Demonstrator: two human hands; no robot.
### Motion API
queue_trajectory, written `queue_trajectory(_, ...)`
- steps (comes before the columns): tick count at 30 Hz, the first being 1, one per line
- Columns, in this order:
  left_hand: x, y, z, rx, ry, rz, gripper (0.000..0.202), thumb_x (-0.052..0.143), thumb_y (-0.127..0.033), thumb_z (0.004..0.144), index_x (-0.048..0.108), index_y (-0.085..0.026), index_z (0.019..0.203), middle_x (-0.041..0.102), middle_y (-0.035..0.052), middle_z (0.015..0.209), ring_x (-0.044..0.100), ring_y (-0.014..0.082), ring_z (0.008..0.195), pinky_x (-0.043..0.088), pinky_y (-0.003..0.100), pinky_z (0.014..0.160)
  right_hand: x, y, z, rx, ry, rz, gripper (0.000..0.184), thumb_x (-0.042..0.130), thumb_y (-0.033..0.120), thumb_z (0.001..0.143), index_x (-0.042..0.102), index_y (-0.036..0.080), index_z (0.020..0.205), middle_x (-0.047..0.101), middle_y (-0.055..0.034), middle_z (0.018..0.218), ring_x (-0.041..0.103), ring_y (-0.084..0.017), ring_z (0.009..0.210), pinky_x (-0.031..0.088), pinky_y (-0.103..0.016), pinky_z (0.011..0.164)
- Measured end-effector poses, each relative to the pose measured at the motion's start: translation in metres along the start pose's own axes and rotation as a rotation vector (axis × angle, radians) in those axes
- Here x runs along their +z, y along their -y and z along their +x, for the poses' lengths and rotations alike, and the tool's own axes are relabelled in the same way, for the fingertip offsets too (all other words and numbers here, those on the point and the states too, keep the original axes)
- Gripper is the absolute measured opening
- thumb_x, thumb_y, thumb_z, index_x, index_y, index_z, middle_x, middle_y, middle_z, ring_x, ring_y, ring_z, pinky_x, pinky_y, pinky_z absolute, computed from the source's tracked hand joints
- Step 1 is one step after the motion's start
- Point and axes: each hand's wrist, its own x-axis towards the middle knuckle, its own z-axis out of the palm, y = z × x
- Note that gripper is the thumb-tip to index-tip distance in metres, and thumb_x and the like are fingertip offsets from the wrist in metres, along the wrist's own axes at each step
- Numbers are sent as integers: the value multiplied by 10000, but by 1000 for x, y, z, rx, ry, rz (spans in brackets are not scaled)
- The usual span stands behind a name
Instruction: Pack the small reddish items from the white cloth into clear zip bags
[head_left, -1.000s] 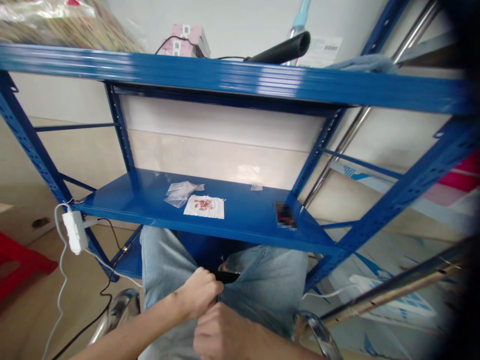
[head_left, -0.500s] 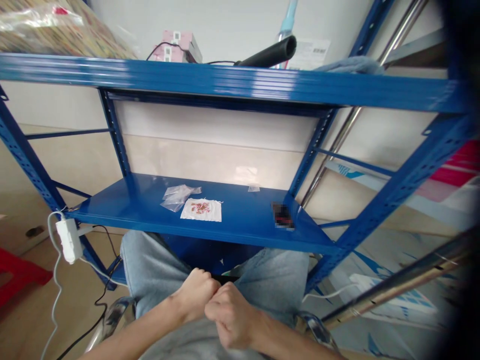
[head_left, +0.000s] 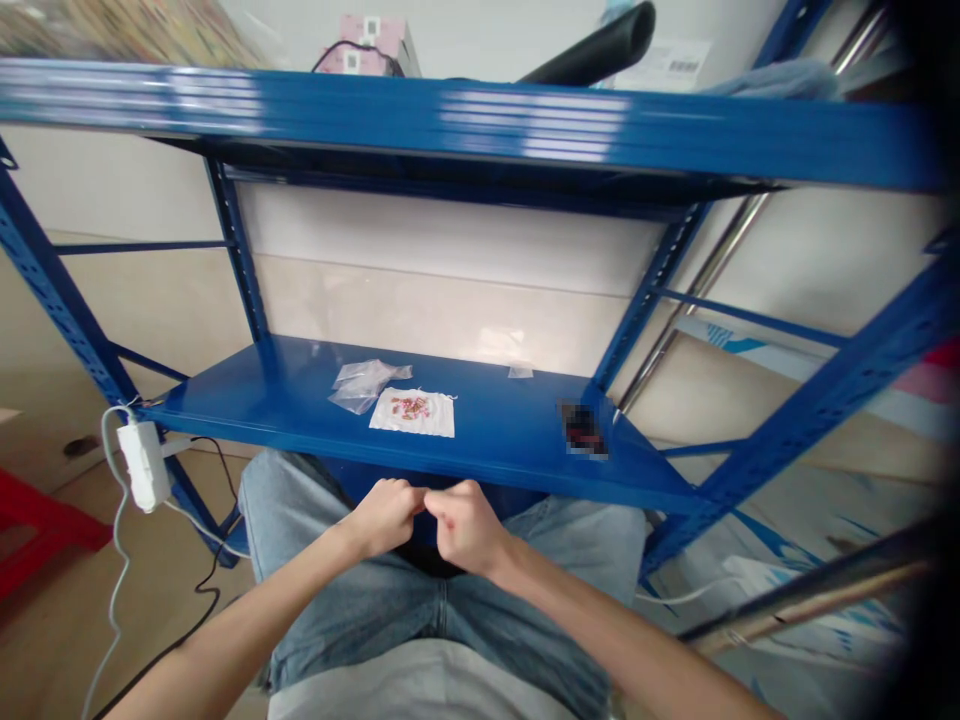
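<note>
My left hand [head_left: 390, 515] is curled into a fist above my knees, in front of the lower shelf edge. Beside it my right hand [head_left: 469, 525] is closed too, and the two meet or nearly meet at the knuckles. Nothing shows sticking out of either one. On the blue lower shelf [head_left: 495, 420] beyond them lies a small white drawstring pouch [head_left: 435, 422] with a reddish print. A crumpled clear plastic bag [head_left: 361, 388] is just left of the pouch.
A dark pixelated object [head_left: 583, 430] lies at the shelf's right end, and a small clear plastic piece [head_left: 520, 371] at its back. The upper shelf beam [head_left: 360, 105] crosses above, with a black tube [head_left: 592, 50] jutting out. A white power strip [head_left: 144, 465] hangs at left.
Both fists have moved forward and up, away from my body toward the shelf edge, and remain closed. The view has shifted slightly; the things on the shelf look unmoved.
</note>
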Motion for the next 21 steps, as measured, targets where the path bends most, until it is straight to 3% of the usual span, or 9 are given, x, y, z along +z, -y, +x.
queue_trajectory(2, 1, 6, 3, 4, 15, -5, 180, 483, -77, 769, 607, -208, 782, 694, 84, 786, 663, 253, 772, 378, 304, 642, 1, -21, 48, 75, -27, -105, 196, 442, 26, 734, 492, 200, 658, 466, 7, 539, 410, -140, 513, 227, -288, 542)
queue_trajectory(4, 1, 11, 3, 34, 26, -7, 183, 480, -66, 776, 588, -213, 779, 672, 65, 737, 652, 238, 734, 372, 297, 628, 3, -42, 100, 88, -53, -209, 263, 429, 39, 840, 593, 181, 988, 622, -45, 788, 529, -170, 687, 314, -276, 613)
queue_trajectory(6, 2, 14, 1, 75, 31, -8, 186, 472, -61, 791, 564, -223, 788, 656, 46, 711, 640, 224, 706, 358, 290, 606, 8, -62, 147, 77, -53, -306, 443, 433, 24, 859, 522, 160, 1271, 620, -122, 1110, 554, -207, 929, 371, -288, 744)
queue_trajectory(9, 5, 16, -3, 108, 30, 7, 175, 467, -65, 796, 522, -229, 778, 649, 32, 707, 634, 218, 693, 331, 291, 578, 18, -82, 193, 134, 41, -385, 535, 413, 0, 876, 477, 150, 1386, 554, -162, 1236, 499, -248, 1068, 372, -341, 851)
queue_trajectory(14, 9, 16, -5, 124, 46, 8, 169, 476, -62, 769, 486, -231, 770, 645, 26, 709, 635, 221, 697, 315, 292, 570, 29, -93, 219, 139, 78, -355, 255, 462, 59, 921, 671, 70, 1068, 591, -184, 1154, 455, -265, 1107, 346, -388, 941)
queue_trajectory(17, 5, 15, -7, 82, 21, -23, 164, 457, -75, 799, 488, -235, 779, 625, 25, 696, 622, 222, 687, 342, 297, 581, 17, -97, 222, 149, 28, -323, 260, 441, 98, 955, 696, 67, 992, 616, -182, 1114, 468, -260, 1116, 344, -394, 966)
queue_trajectory(19, -2, 14, -9, 34, -66, -101, 176, 428, -80, 835, 504, -238, 833, 625, 26, 731, 617, 214, 709, 386, 298, 614, 1, -98, 215, 160, -11, -307, 288, 419, 131, 976, 699, 80, 1019, 636, -163, 1100, 501, -243, 1098, 366, -379, 961)
queue_trajectory(21, -11, 9, -11, 0, -249, -193, 231, 401, -69, 859, 524, -234, 964, 648, 49, 891, 620, 208, 833, 438, 303, 715, -15, -95, 195, 167, -57, -174, 290, 426, 177, 987, 696, 98, 1055, 668, -132, 1075, 560, -213, 1038, 411, -345, 926)
